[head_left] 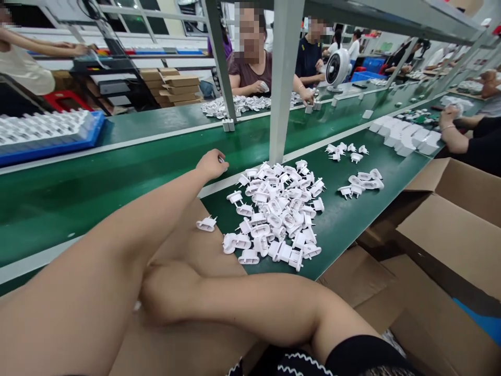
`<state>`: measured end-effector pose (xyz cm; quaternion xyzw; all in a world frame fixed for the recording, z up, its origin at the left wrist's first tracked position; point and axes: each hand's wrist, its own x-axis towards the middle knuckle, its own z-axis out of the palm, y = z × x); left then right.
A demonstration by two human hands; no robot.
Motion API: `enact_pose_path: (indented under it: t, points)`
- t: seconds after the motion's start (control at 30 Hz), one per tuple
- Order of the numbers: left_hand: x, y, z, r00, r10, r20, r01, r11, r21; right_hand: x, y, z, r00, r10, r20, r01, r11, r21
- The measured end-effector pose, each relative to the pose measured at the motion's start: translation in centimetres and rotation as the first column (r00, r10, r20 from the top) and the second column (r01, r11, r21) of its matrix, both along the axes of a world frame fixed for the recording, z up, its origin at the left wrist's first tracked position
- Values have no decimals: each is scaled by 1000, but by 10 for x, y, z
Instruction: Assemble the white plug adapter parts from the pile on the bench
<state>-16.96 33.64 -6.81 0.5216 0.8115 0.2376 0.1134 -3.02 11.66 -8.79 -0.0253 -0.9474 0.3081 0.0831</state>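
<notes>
Left hand near belt edge, plug pile beside, right hand behind forearm, grips unclear

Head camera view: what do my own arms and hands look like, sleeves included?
Your left hand and right hand are ungloved, with no watch or bracelet visible. Both forearms are bare. Your right arm has a short, black fabric sleeve; the left sleeve can't be made out. Black clothing with wavy white trim shows nearby.

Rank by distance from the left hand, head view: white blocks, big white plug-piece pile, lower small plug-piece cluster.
1. Big plug-piece pile: just right of the left hand.
2. Lower small cluster: right of the pile.
3. White blocks: far right.
</notes>
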Motion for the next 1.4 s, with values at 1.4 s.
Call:
enact_pose_path:
  t: [1.4]
  points:
    - [-22, -343, -39, 835, -191, 517, 51, 961, 273, -3, 9, 14, 932, -99, -349, 167, 971, 171]
